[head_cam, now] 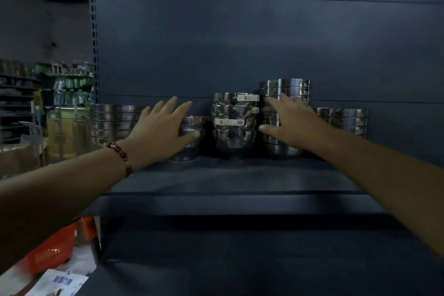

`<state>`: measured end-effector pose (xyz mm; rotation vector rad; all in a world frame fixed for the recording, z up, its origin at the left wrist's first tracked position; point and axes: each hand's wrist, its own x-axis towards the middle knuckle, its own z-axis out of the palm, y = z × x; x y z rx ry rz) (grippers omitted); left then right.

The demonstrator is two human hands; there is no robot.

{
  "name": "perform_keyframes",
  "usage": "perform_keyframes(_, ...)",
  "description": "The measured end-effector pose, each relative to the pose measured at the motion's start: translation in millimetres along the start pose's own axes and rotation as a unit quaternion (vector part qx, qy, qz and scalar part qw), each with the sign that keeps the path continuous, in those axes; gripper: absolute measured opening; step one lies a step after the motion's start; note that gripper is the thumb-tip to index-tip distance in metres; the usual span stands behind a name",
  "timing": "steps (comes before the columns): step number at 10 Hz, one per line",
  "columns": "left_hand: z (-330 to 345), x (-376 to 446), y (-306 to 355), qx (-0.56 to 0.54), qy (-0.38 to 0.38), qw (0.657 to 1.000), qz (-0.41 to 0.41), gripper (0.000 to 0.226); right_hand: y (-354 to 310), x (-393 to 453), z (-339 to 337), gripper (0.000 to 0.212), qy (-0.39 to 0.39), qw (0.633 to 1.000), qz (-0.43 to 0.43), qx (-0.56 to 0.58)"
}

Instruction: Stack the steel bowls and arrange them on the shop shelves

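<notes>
Several stacks of steel bowls stand in a row at the back of a dark shelf (216, 175). My left hand (161, 127), with a red bead bracelet at the wrist, lies with straight fingers against a short stack (192, 137); its thumb touches the stack's front. To the right stands a labelled stack (234, 125). My right hand (290, 122) presses flat with spread fingers on the taller stack (283, 94). Other stacks stand at the far left (113, 122) and the far right (343, 120).
The shelf's front half is bare, with a lower shelf (240, 279) beneath. A perforated upright post (95, 43) bounds the shelf on the left. Beyond it are stocked racks (67, 84) and a carton (64, 132). An orange basket (52, 252) sits on the floor at the lower left.
</notes>
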<state>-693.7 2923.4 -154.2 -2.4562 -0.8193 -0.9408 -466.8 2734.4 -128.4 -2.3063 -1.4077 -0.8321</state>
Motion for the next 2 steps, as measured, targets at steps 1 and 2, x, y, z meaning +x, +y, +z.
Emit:
perform_keyframes(1,5,31,16,0.011,0.023,0.999,0.034,0.082,-7,14,0,0.082,0.015,0.999,-0.043,-0.009)
perform_keyframes(2,2,71,29,0.011,0.055,0.997,0.056,0.08,2,37,-8,0.081,0.049,0.997,-0.066,0.002)
